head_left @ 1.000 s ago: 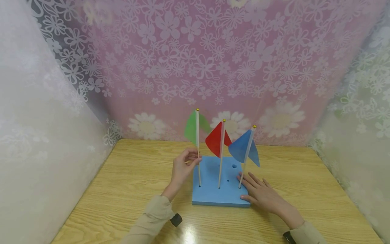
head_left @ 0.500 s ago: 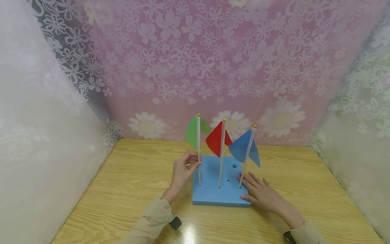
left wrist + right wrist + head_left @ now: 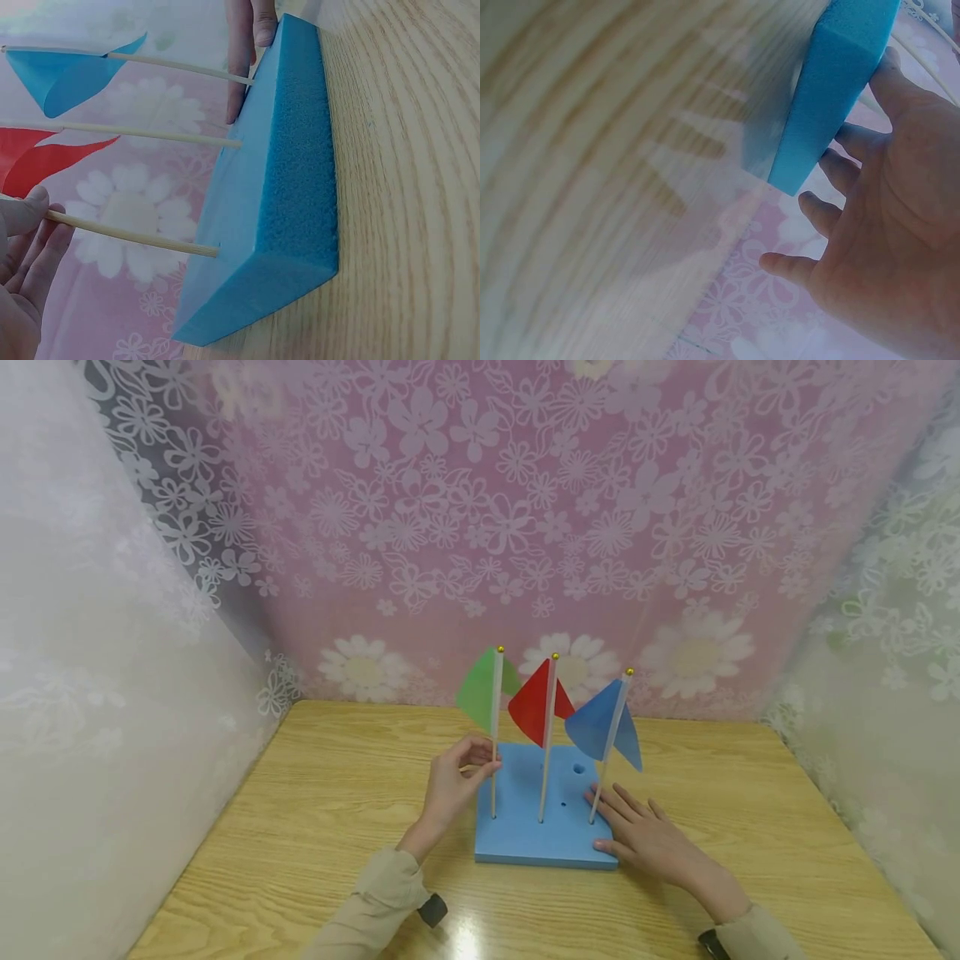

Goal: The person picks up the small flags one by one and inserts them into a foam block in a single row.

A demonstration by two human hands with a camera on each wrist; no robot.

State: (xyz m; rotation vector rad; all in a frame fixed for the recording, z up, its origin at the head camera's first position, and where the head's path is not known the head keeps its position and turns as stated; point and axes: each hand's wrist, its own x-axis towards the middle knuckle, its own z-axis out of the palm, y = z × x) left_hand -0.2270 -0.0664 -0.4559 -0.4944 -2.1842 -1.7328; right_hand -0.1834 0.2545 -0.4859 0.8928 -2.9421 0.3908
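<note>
A light-blue foam block [image 3: 525, 843] lies flat on the table, with three small flags standing in its holes. My left hand [image 3: 450, 781] pinches the wooden stick of the green flag [image 3: 478, 693] between thumb and fingers; that stick's foot sits in the block's left hole. The red flag [image 3: 531, 703] stands in the middle and the blue flag [image 3: 596, 720] leans to the right. With fingers spread, my right hand [image 3: 652, 843] rests on the block's right edge beside the blue flag's stick. In the right wrist view, its thumb and fingertips touch the foam block [image 3: 832, 82].
The wood-grain table [image 3: 322, 810] extends around the block. A pink flowered cloth [image 3: 480, 527] hangs behind it, and pale cloth walls [image 3: 112, 710] rise at both sides. Further holes [image 3: 578, 769] show in the block's right half.
The green flag has come down and its top has shifted right, with my left hand moving slightly down and right on its stick. The right hand stays in place.
</note>
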